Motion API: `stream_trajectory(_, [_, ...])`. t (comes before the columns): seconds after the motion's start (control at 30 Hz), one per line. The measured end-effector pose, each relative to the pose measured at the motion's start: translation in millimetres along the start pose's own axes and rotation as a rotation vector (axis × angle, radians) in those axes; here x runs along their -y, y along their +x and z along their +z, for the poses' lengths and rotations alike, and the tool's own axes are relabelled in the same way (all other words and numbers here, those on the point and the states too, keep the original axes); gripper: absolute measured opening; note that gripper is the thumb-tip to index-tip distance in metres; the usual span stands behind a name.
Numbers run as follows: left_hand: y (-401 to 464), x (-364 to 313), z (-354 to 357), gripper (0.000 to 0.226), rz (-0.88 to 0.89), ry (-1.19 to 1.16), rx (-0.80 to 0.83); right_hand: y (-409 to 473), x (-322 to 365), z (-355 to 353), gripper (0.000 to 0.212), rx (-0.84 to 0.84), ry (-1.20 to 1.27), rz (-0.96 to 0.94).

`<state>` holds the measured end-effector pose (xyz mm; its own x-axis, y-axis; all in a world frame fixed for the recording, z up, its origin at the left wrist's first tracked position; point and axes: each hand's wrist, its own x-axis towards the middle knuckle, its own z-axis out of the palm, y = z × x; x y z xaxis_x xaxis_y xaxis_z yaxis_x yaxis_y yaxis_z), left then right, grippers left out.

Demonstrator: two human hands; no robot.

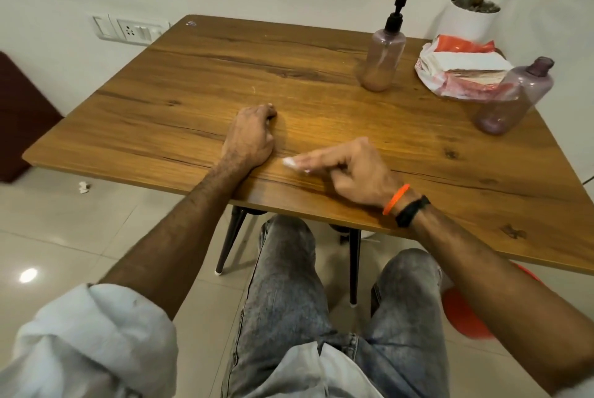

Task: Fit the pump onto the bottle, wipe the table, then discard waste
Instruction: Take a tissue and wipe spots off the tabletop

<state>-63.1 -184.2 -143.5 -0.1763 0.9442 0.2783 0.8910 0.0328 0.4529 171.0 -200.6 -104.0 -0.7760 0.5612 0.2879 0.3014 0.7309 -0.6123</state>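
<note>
1. The person is sitting at the wooden table (225,76), knees showing beneath its near edge.
2. The left hand (250,137) is resting on the tabletop near the middle, fingers curled under loosely, gripping nothing that I can see.
3. The right hand (347,169) is lying just at 4 o'clock of the left one, its long fingers stretched out flat and pressing a small white tissue (291,162) against the wood; the other fingers are curled in.
4. The bottle (382,60) with the black pump (397,12) already fitted is standing upright toward 1 o'clock of the hands.
5. A second bottle (514,98), uncapped, is standing at 3 o'clock of the first, near the table's right edge.
6. A packet of tissues (459,66) is lying between the 2 bottles, further back.
7. A crumpled white scrap (84,187) is lying on the floor at 9 o'clock.
</note>
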Motion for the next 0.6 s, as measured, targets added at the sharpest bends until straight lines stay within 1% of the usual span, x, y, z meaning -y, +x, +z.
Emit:
stream_trajectory(0.07, [0,0,0,0.041,0.0,0.004,0.001,25,-13,-3,0.053,-0.07,-0.099,0.152])
stream_trajectory(0.1, [0,1,1,0.041,0.0,0.003,0.001,36,-18,-2,0.051,-0.062,-0.15,0.21])
stream_trajectory(0.17, [0,1,1,0.04,0.003,0.002,0.0,51,-23,3,0.048,-0.005,-0.211,0.241])
stream_trajectory(0.27, [1,1,0,0.04,0.008,-0.004,-0.005,48,-15,9,0.049,0.092,-0.232,0.13])
stream_trajectory(0.4, [1,0,0,0.039,0.02,-0.008,-0.018,7,12,18,0.049,0.262,-0.105,-0.144])
stream_trajectory(0.47, [0,0,-1,0.039,0.019,-0.014,-0.014,-14,21,20,0.051,0.316,-0.063,-0.236])
stream_trajectory(0.53, [0,0,-1,0.039,0.016,-0.011,-0.007,-25,21,15,0.053,0.301,0.001,-0.234])
stream_trajectory(0.6, [0,-1,-2,0.039,0.013,-0.011,-0.005,-24,13,6,0.052,0.184,0.073,-0.146])
